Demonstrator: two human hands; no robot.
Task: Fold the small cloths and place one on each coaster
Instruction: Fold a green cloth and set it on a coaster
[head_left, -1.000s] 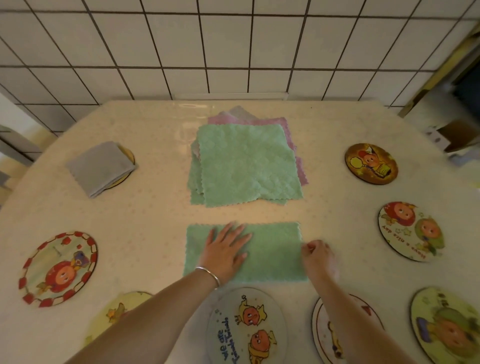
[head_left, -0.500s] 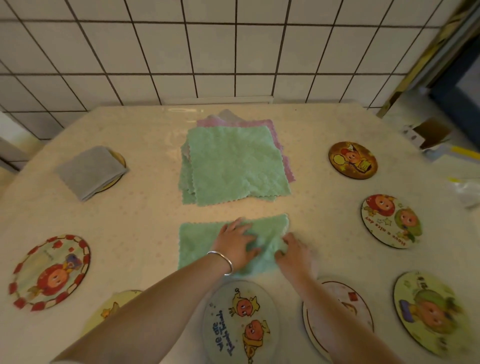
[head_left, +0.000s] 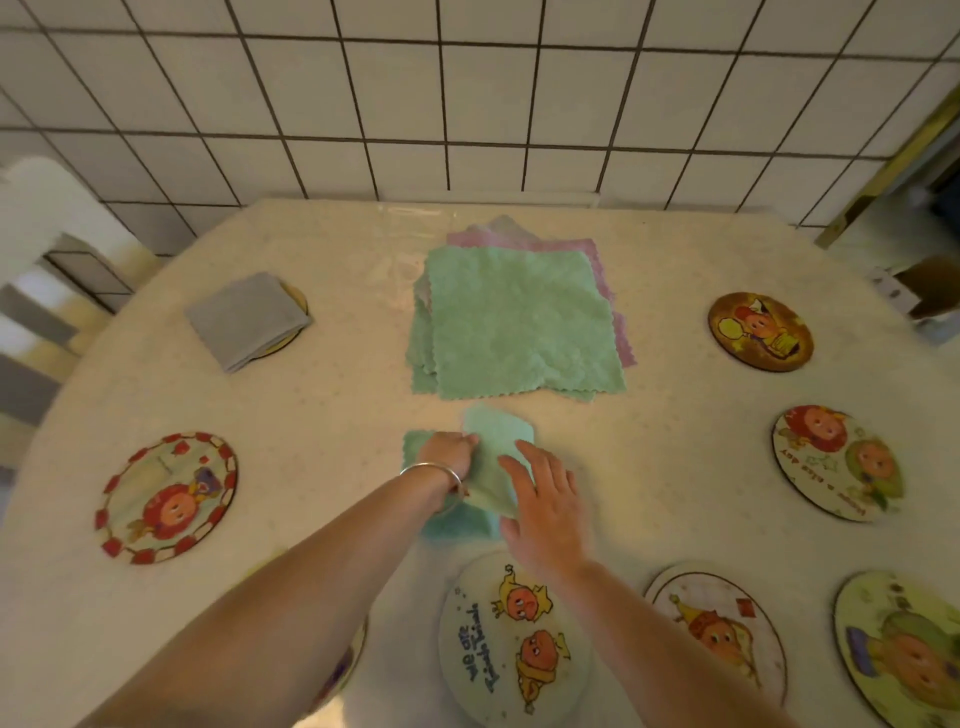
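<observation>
Green terry, doubled once a second ago into a long strip flat on the table, is now being turned over on itself: the small cloth (head_left: 491, 460) has its right-hand half lifted and swung leftward, standing up in a loose flap near the table's front edge, just short of the stack of unfolded cloths (head_left: 519, 322). The left hand (head_left: 448, 457), a bangle at the wrist, has closed its fingers on the cloth's left part and pins it down; the right hand (head_left: 545, 499), which had pinched the far end, lies spread and open-fingered against the flap, pressing it across. By the look of it the second fold is half made, and placing comes next.

Only one coaster so far carries a cloth, the grey one (head_left: 248, 319) at far left. The nearest bare coaster (head_left: 511, 644) sits just below the hands and reads "we are", with a second line too blurred to make out. Lettering also rims the coaster at right (head_left: 836, 462), unreadable here.
</observation>
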